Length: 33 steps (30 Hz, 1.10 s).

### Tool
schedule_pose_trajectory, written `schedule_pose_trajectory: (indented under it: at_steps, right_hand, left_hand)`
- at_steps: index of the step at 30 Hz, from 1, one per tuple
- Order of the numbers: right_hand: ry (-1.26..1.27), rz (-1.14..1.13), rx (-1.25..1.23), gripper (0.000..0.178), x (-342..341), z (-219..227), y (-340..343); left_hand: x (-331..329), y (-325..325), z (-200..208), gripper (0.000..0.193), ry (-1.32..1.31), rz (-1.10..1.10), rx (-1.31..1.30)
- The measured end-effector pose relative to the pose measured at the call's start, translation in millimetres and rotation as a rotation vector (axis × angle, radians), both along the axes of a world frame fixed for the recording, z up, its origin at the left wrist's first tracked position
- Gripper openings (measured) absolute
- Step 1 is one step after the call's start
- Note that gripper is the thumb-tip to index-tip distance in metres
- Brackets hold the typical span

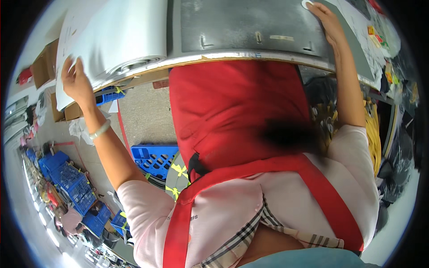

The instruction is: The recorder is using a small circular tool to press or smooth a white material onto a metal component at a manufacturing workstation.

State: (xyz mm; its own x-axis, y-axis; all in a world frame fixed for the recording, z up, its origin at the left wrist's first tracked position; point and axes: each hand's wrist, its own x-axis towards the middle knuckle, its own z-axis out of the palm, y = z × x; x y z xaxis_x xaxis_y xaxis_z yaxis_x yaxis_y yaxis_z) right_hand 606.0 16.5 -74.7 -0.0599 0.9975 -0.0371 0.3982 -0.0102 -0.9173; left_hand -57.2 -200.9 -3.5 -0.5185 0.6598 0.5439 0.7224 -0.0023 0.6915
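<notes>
A thick roll of white sheet material lies on the left of the table, its layered end near the front edge. My left hand is by the sheet's left side, fingers raised and apart, holding nothing that I can see. To the right of the roll a dark grey flat board covers the table top. At its far right corner my right hand has its fingertips closed on a small white round disc. The disc is partly covered by the fingers.
The table's pale front edge runs across just beyond my red apron. Blue crates and a blue plastic pallet are at floor level on the left. A cardboard box stands at the far left; plastic bags crowd the right.
</notes>
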Motion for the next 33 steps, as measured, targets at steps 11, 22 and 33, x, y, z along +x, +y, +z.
schedule_pose_trajectory:
  at_steps: [11, 22, 33]
  right_hand:
    - [-0.105, 0.018, -0.011, 0.021, -10, 0, -3]
    - [-0.054, -0.048, -0.098, 0.025, -28, 5, -12]
    - [-0.223, -0.032, -0.013, 0.032, -34, 11, -19]
  left_hand:
    - [249, 13, -35, 0.025, 0.432, -0.777, -0.305]
    - [240, 12, -47, 0.022, 0.492, -0.716, -0.319]
    - [240, 13, -51, 0.02, 0.527, -0.707, -0.275]
